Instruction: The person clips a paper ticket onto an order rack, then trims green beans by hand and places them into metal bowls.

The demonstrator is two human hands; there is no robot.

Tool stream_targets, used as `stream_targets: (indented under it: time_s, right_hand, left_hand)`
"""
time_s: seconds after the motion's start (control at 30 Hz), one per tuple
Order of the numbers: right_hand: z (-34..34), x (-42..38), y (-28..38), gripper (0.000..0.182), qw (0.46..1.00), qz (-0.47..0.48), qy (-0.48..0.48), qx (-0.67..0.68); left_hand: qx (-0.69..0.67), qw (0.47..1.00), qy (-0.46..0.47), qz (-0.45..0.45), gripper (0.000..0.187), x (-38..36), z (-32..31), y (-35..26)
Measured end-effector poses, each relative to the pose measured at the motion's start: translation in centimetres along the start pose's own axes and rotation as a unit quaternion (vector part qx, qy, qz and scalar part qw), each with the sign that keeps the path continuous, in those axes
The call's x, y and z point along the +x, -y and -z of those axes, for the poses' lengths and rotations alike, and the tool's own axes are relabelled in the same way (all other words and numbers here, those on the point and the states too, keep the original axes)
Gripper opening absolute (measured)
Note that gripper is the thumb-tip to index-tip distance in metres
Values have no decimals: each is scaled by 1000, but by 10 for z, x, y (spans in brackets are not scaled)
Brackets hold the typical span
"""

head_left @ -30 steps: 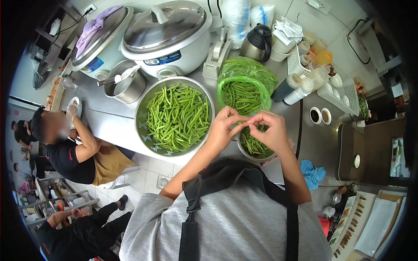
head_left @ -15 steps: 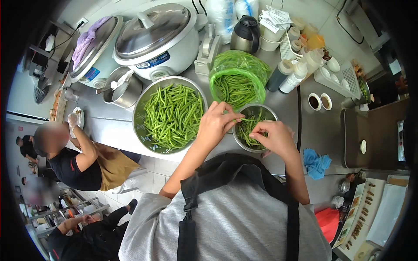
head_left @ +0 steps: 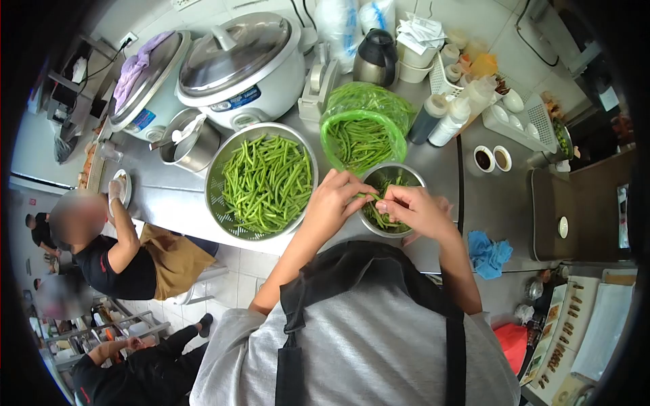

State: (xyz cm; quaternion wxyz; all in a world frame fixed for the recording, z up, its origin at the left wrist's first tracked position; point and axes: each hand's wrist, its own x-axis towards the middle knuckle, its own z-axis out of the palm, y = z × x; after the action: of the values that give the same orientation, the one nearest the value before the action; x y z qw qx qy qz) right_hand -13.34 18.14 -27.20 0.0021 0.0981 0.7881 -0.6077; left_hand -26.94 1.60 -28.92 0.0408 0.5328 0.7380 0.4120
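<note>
My left hand (head_left: 337,201) is closed in a pinch on a green bean (head_left: 369,196) above the left rim of a small metal bowl (head_left: 421,177). My right hand (head_left: 414,208) pinches at the same bean's other end, over the bowl; the fingers partly hide it. Inside the bowl lie green bean trimmings (head_left: 393,181). To the left stands a large metal colander (head_left: 214,186) heaped with green bean pieces (head_left: 264,183). Just behind the bowl, an open green plastic bag (head_left: 396,111) holds long whole beans (head_left: 362,143).
Two large rice cookers (head_left: 237,57) and a metal pot (head_left: 193,145) stand at the back left. Sauce bottles (head_left: 450,122), a thermos jug (head_left: 376,57) and two sauce cups (head_left: 493,159) are right. A blue cloth (head_left: 489,254) lies near the edge. A person (head_left: 125,254) works at left.
My right hand has risen from the trimmings in the bowl toward my left hand and now pinches at the bean. The view has shifted slightly.
</note>
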Motion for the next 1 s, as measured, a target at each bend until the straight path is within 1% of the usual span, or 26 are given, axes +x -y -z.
stream_targets:
  time_s: [0.07, 0.1, 0.13, 0.17, 0.2, 0.23, 0.27, 0.3, 0.37, 0.43, 0.47, 0.5, 0.57, 0.63, 0.7, 0.77, 0.9, 1.0]
  right_hand:
    - [-4, 3, -12, 18, 992, 16, -25, 126]
    - [-9, 4, -18, 16, 976, 33, -32, 211]
    - [-14, 5, -23, 15, 965, 56, -45, 253]
    - [-21, 4, -19, 15, 943, 60, -71, 321]
    - [-25, 6, -20, 16, 939, 59, -109, 321]
    - [-29, 10, -24, 18, 927, 64, -114, 352]
    - [-31, 14, -24, 19, 928, 68, -131, 342]
    - [-30, 12, -19, 20, 925, 61, -136, 350]
    - [-27, 14, -24, 20, 946, 33, -131, 295]
    - [-36, 12, -33, 23, 970, -19, -131, 204]
    - [-38, 9, -34, 26, 962, -34, -107, 247]
    - [-40, 7, -33, 28, 959, -15, -73, 272]
    - [-42, 4, -26, 30, 961, -11, -23, 275]
    - [-45, 3, -20, 32, 970, -15, -4, 244]
    - [-48, 1, -15, 34, 963, -26, -26, 267]
    - [-47, 3, -20, 36, 944, -24, -13, 328]
    - [-48, 4, -16, 36, 956, -57, -2, 286]
    - [-52, 5, -15, 35, 947, -53, 5, 317]
  left_hand:
    - [-28, 999, -20, 7, 19, 3, 0, -7]
    - [-38, 999, -28, 9, 18, 2, -1, -7]
    - [-54, 998, -34, 0, 18, 3, -4, -5]
    - [-55, 997, -52, 2, 17, 4, -7, -11]
    - [-59, 996, -72, 5, 17, 2, -13, -8]
    - [-60, 995, -83, 15, 17, 2, -16, -6]
    - [-80, 992, -99, 25, 18, 3, -16, -7]
    - [-98, 987, -115, 61, 15, 2, -17, -4]
    - [-263, 938, -175, 140, 13, 5, -23, 0]
    - [-252, 927, -188, 204, 14, 6, -16, 4]
    - [-270, 927, -196, 173, 15, 7, -18, 8]
    - [-291, 920, -193, 179, 13, 9, -18, 10]
    - [-316, 907, -202, 189, 15, 7, -23, 18]
    - [-341, 897, -193, 204, 16, 4, -24, 19]
    - [-337, 896, -164, 236, 20, 2, -21, 21]
    - [-383, 880, -150, 240, 20, 1, -21, 23]
    - [-441, 857, -108, 243, 24, -1, -23, 21]
    - [-437, 852, -105, 267, 22, -2, -14, 10]
